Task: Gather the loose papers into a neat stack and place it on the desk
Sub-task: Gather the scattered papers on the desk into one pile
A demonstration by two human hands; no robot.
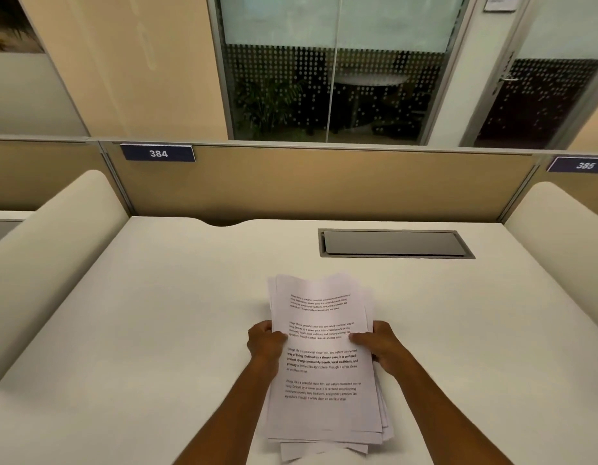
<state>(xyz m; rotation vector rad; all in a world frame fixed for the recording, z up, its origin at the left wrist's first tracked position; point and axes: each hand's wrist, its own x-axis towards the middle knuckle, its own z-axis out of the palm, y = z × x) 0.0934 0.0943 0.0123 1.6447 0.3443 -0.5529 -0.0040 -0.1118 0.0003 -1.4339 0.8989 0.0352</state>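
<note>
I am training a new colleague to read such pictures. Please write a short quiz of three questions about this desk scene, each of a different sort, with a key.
1. True or false: the papers already form a neat stack with all edges flush.
2. Multiple choice: how are the papers held? A) by the left hand alone; B) by the left hand and the right hand, one on each side edge; C) by no hand.
3. Fill in: the number plate on the partition straight ahead reads ___.

Key
1. False: lower sheets stick out unevenly at the near end.
2. B.
3. 384.
</note>
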